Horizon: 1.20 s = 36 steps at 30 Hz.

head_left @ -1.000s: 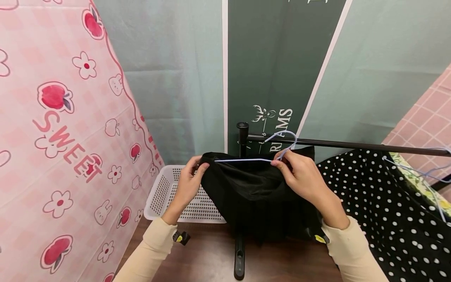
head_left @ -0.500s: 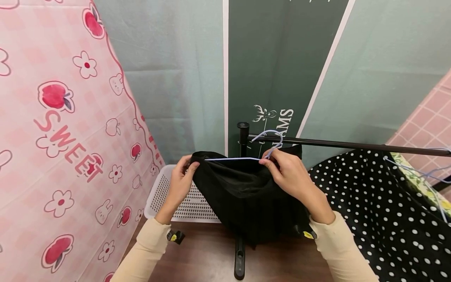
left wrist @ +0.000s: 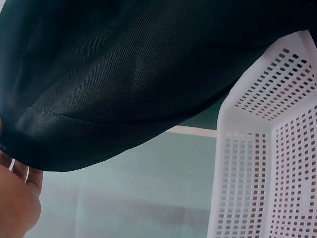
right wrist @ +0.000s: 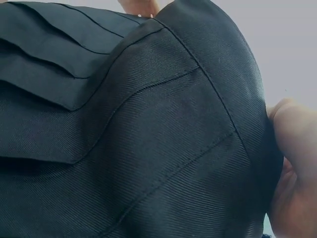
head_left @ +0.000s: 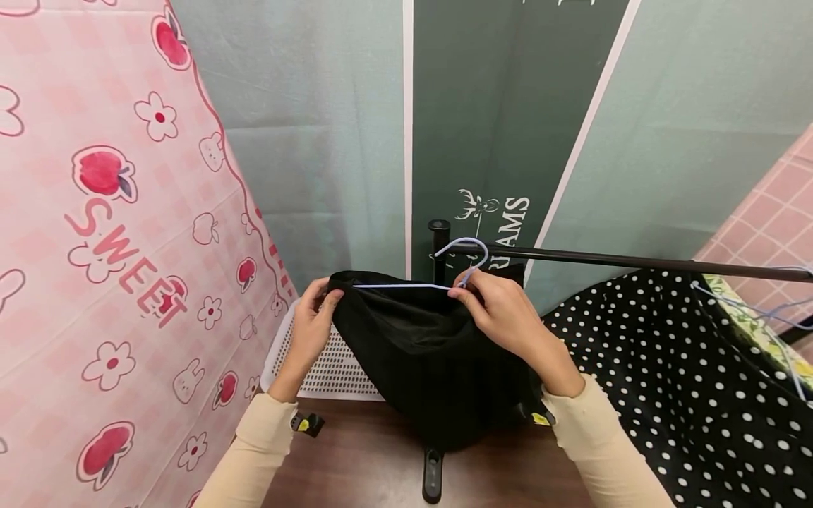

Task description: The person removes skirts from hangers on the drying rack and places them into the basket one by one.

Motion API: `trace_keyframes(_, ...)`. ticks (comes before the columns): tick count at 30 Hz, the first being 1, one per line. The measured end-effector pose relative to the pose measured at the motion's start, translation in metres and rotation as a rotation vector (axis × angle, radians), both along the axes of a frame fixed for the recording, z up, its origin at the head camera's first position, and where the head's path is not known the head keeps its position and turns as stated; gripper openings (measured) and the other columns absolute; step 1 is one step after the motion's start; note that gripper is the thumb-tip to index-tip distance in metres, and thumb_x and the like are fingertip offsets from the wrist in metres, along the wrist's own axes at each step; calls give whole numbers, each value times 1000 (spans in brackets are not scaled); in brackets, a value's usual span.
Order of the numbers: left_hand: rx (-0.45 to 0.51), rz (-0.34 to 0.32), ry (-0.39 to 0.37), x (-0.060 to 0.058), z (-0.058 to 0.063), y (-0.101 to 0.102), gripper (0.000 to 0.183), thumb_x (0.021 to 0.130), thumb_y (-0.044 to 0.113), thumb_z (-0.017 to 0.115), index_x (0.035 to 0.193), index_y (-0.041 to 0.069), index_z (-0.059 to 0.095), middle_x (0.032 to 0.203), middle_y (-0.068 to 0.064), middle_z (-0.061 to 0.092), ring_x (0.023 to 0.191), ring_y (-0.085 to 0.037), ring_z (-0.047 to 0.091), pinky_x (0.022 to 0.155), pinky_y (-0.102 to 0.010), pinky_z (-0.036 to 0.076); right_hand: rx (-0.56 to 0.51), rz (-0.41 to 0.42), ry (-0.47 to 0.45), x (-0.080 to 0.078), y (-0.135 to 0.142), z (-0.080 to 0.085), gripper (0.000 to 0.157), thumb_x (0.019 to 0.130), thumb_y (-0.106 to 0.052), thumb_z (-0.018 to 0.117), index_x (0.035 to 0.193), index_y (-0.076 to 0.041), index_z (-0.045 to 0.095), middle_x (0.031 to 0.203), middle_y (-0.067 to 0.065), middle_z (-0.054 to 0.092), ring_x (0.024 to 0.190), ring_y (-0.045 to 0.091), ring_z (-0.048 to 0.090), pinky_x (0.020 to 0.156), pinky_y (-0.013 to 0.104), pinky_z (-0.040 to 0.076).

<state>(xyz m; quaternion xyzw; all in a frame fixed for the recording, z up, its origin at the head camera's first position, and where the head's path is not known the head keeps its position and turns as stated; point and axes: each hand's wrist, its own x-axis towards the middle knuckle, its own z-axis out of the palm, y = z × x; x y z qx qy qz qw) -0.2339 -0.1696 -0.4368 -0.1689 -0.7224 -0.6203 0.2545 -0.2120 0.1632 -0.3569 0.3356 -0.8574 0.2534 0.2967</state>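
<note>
A black pleated skirt (head_left: 432, 381) hangs between the two hands, its waist opening turned up. Inside that opening runs the straight arm of a light blue clothes hanger (head_left: 400, 286). At the waistband's left end my left hand (head_left: 310, 324) pinches the cloth between thumb and fingers. My right hand (head_left: 511, 314) grips the hanger at the base of its hook, with the hook sticking up above the fingers. Sewn pleats of the skirt (right wrist: 163, 114) fill the right wrist view. The hanger's right part is hidden behind the right hand and cloth.
Behind the skirt, a black rack rail (head_left: 591, 259) runs right from its post (head_left: 438, 247). A black polka-dot garment (head_left: 660, 367) hangs from it at right. A white perforated basket (head_left: 343, 391) stands behind the left hand. A pink printed curtain (head_left: 127, 282) borders the left.
Both hands have moved left together, carrying the skirt and hanger. The hanger's hook now stands closer to the rack post. The grips look the same.
</note>
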Motion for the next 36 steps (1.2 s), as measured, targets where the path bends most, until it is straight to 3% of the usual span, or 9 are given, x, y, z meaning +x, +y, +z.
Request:
trace_keyframes(11,4,38,-20,0,-4,-14,22,105,4,64,125,-3,69,108,15,70,94,-5,64,79,-15,49,0,29,-32,-4,-13,-5,8,100,-18,76,99,-12,71,93,-3,74,76,9,64,70,33,54)
trace_keyframes(20,17,111,-24,-3,-5,-20,21,102,-9,63,121,-10,69,100,21,68,90,3,62,80,-10,48,-3,58,-70,-7,-24,-7,8,100,-18,76,99,-13,71,94,-2,74,77,9,63,71,33,54)
trace_keyframes(23,25,124,-5,-1,0,-21,21,100,-13,61,120,-15,67,98,21,68,88,5,61,80,-10,47,-7,65,-73,-9,-27,-7,7,101,-18,75,99,-13,71,93,-3,73,75,9,61,71,32,53)
trace_keyframes(28,24,141,32,10,17,-20,16,100,-14,61,115,-20,64,95,19,67,87,5,61,82,-10,46,-10,76,-96,-12,-33,-8,9,103,-20,72,101,-12,71,94,-3,72,77,9,62,73,33,54)
trace_keyframes(31,30,137,17,15,23,-21,17,102,-11,61,116,-19,64,95,19,66,86,3,60,82,-10,46,-9,80,-118,-14,-37,-10,9,104,-20,70,102,-10,71,94,-1,72,78,10,62,74,33,55)
trace_keyframes(36,35,160,-35,15,23,-27,19,104,-6,61,119,-15,65,95,20,66,85,0,59,79,-10,45,-13,93,-137,-16,-44,-11,10,105,-18,69,103,-8,71,95,1,71,78,11,61,73,32,55)
